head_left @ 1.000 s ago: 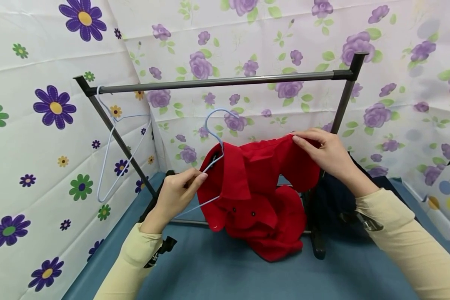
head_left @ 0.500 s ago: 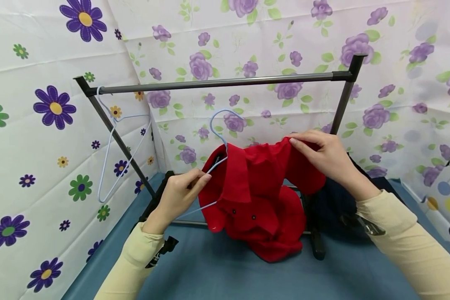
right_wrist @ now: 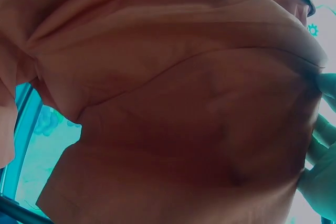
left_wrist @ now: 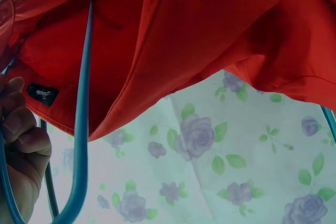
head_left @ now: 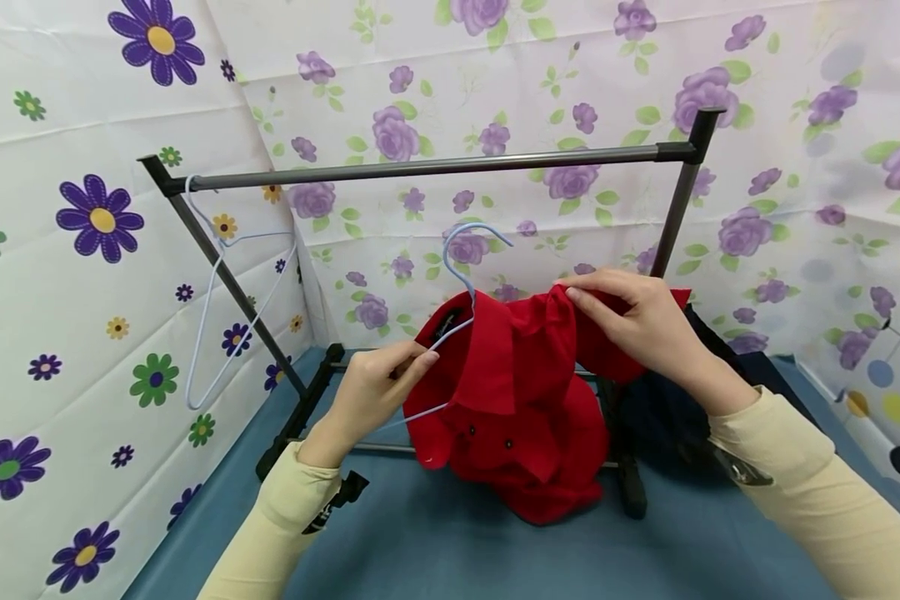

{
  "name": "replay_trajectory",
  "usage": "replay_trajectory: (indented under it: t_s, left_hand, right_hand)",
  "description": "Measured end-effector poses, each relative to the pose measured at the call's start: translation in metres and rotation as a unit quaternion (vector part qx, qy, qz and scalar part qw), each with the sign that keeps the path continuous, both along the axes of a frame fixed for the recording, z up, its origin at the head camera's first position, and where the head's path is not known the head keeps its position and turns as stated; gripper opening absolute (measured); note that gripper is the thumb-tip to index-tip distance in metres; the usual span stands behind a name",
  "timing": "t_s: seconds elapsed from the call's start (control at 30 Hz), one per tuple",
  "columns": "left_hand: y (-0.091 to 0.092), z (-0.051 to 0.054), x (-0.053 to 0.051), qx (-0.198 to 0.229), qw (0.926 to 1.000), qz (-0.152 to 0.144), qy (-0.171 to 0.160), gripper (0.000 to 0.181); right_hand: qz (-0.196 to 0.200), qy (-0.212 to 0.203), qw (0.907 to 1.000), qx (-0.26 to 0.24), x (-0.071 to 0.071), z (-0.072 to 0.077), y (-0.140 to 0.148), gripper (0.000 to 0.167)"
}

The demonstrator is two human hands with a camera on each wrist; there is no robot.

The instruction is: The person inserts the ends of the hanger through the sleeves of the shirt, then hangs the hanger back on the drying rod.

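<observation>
In the head view a red collared shirt (head_left: pixel 487 367) hangs bunched in the middle, partly on a light blue hanger (head_left: pixel 459 268). My left hand (head_left: pixel 371 392) pinches one arm of that hanger, just outside the shirt's neck opening. The hanger's hook sticks up above the collar, and its far arm is hidden inside the cloth. At the shoulder and sleeve, my right hand (head_left: pixel 645 325) pinches the shirt's upper edge. The left wrist view shows the hanger wire (left_wrist: pixel 81 114) running into the neck, near a black label (left_wrist: pixel 42 93). Red cloth (right_wrist: pixel 184 103) fills most of the right wrist view.
Behind the shirt stands a garment rack with a dark metal rail (head_left: pixel 420 169). A second light blue hanger (head_left: pixel 206 317) hangs at the rail's left end. Dark clothing (head_left: pixel 690 417) lies at the right on the blue surface (head_left: pixel 450 550). Flowered curtains surround the rack.
My left hand and the hanger have moved right and slightly down. The right hand has shifted left and down along the shirt's shoulder, gathering the cloth, and the sleeve shows beyond it.
</observation>
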State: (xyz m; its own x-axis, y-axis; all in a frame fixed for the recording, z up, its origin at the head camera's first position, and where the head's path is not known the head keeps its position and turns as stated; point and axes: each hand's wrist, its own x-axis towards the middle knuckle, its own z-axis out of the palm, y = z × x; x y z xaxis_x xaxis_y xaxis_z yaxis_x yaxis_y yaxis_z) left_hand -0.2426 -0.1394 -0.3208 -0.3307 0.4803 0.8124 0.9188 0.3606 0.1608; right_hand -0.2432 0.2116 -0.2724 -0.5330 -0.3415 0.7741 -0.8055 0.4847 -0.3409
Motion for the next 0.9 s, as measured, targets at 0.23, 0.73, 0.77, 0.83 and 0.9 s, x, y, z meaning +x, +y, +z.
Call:
replay_trajectory:
  t_s: [0.23, 0.73, 0.77, 0.83, 0.9]
  left_hand:
    - [0.009, 0.000, 0.001, -0.006, 1.0000, -0.001, -0.005, 0.010]
    - [0.023, -0.001, 0.003, -0.019, 0.9997, -0.014, -0.012, 0.008]
    - [0.025, -0.001, 0.002, -0.019, 0.9996, -0.016, -0.012, 0.008]
    - [0.028, 0.000, 0.002, -0.023, 0.9994, -0.021, -0.014, 0.008]
    - [0.031, 0.000, 0.001, -0.026, 0.9993, -0.024, -0.014, 0.009]
  right_hand:
    - [-0.007, 0.004, 0.9999, 0.009, 0.007, -0.001, 0.000, 0.030]
    - [0.031, 0.035, 0.9988, 0.017, 0.011, -0.005, -0.015, 0.036]
    - [0.032, 0.030, 0.9989, 0.019, 0.011, -0.006, -0.015, 0.036]
    - [0.036, 0.018, 0.9989, 0.023, 0.013, -0.007, -0.015, 0.036]
    - [0.040, 0.010, 0.9987, 0.031, 0.014, -0.008, -0.016, 0.035]
